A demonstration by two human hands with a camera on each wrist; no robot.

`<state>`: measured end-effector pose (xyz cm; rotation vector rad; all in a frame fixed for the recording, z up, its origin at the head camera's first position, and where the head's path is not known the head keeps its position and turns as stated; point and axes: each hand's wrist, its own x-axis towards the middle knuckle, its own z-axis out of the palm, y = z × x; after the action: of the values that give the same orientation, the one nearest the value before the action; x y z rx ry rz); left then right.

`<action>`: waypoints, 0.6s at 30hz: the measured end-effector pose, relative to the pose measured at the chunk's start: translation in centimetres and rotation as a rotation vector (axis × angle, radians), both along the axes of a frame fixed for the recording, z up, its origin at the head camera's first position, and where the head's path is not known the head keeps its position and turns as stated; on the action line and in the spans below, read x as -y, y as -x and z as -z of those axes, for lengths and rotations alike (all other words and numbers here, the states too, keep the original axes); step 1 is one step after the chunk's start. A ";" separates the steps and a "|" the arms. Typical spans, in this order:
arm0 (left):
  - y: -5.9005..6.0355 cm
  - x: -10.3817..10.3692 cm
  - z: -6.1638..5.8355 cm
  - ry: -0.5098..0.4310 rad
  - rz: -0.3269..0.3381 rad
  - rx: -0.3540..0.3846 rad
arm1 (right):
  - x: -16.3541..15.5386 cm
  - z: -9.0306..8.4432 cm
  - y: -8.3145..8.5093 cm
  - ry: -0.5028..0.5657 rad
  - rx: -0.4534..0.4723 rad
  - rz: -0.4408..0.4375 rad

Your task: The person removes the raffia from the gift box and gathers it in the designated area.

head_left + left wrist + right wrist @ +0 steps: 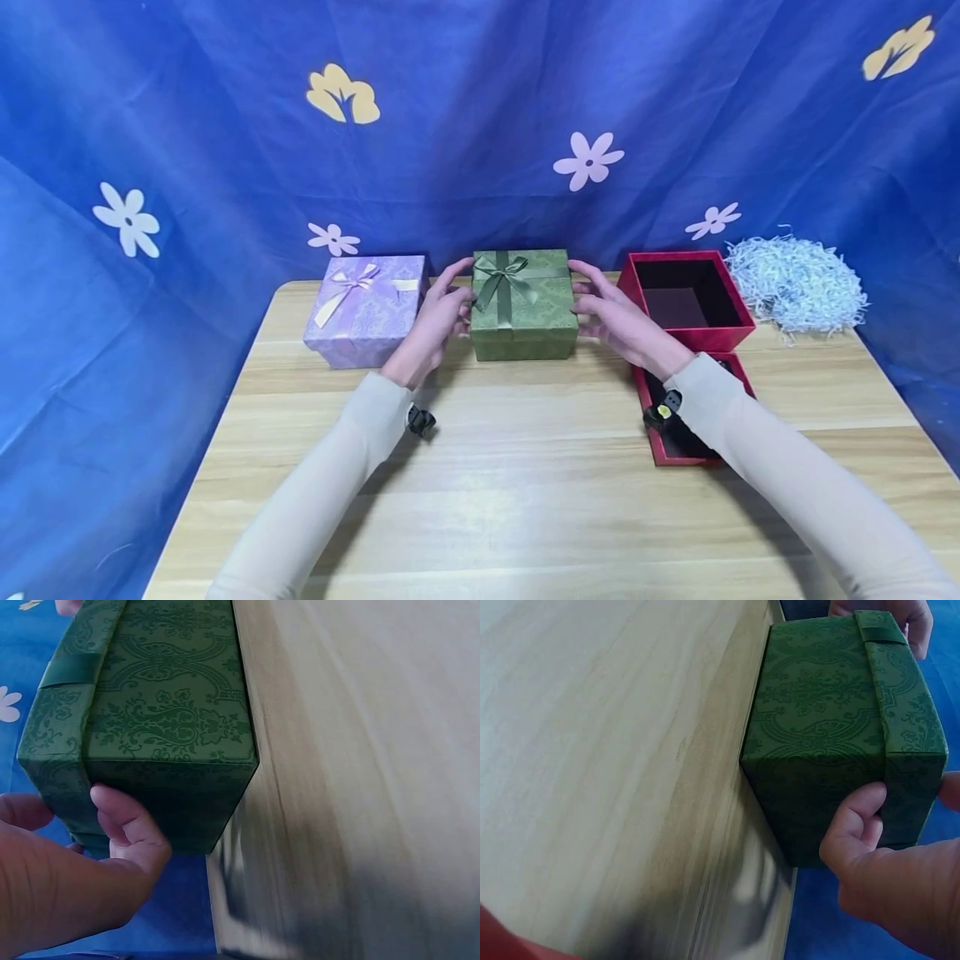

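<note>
A green gift box point(525, 321) with a patterned lid and a dark green bow stands at the back middle of the table. My left hand point(437, 325) holds its left side. In the left wrist view the thumb point(124, 814) lies at the lid's lower edge, and other fingers reach toward the back corner. On the opposite side my right hand point(618, 321) grips the box the same way, its thumb point(859, 814) at the lid edge in the right wrist view. The lid sits on the box. Some fingertips are hidden behind it.
Left of the green box stands a lilac gift box point(367, 312) with a bow. At the right are an open red box point(705, 340), its red lid point(686, 461) lying partly under my right forearm, and pale blue shredded paper point(798, 283). A blue curtain point(465, 125) hangs behind the table point(487, 500).
</note>
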<state>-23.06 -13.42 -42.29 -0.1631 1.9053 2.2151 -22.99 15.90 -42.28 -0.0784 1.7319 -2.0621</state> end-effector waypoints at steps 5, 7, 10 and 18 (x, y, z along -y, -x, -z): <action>-0.2 -0.2 -0.3 0.000 -0.009 -0.012 | 0.0 -0.2 0.0 0.010 0.006 0.002; -0.2 -0.3 -0.4 -0.002 -0.015 -0.022 | 0.0 -0.3 0.0 0.009 -0.007 -0.001; -0.3 -0.4 -0.5 0.009 -0.027 -0.044 | 0.0 -0.5 0.0 0.010 -0.037 -0.005; -0.4 -0.6 -1.0 0.005 -0.067 -0.073 | -0.1 -1.0 -0.2 0.005 -0.100 0.014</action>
<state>-22.71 -12.80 -41.27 -0.1510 1.9708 2.2900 -22.82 16.03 -41.28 -0.1743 1.7901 -2.1053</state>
